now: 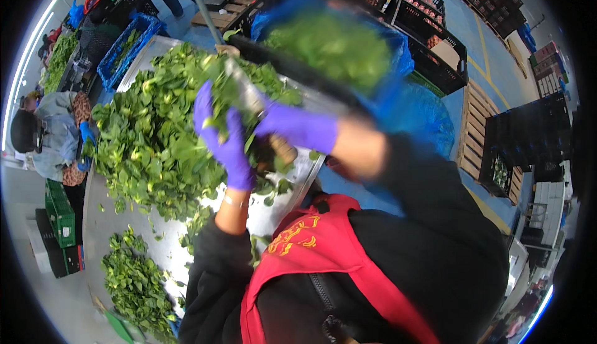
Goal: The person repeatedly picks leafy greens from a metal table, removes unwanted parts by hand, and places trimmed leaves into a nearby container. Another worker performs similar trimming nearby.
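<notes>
My left hand (pixel 226 141), in a purple glove, is at the near edge of a large heap of leafy greens (pixel 158 134), with some leafy stems between its thumb and fingers. My right hand (pixel 298 127), also gloved in purple, is close beside it, closed on what looks like a knife. The pale blade (pixel 245 85) is blurred and points towards the greens; a tan, handle-like end (pixel 282 150) shows below the fist. The heap lies on a metal table (pixel 105 209). A smaller pile of greens (pixel 135 283) lies at the lower left.
Beyond my right hand stands a black crate (pixel 298 69) lined with blue plastic, full of blurred greens. A co-worker with blue gloves (pixel 86 132) is at the table's left side. A metal pole (pixel 203 6) rises near the heap. Black crates (pixel 431 41) and a wooden pallet (pixel 473 127) stand right.
</notes>
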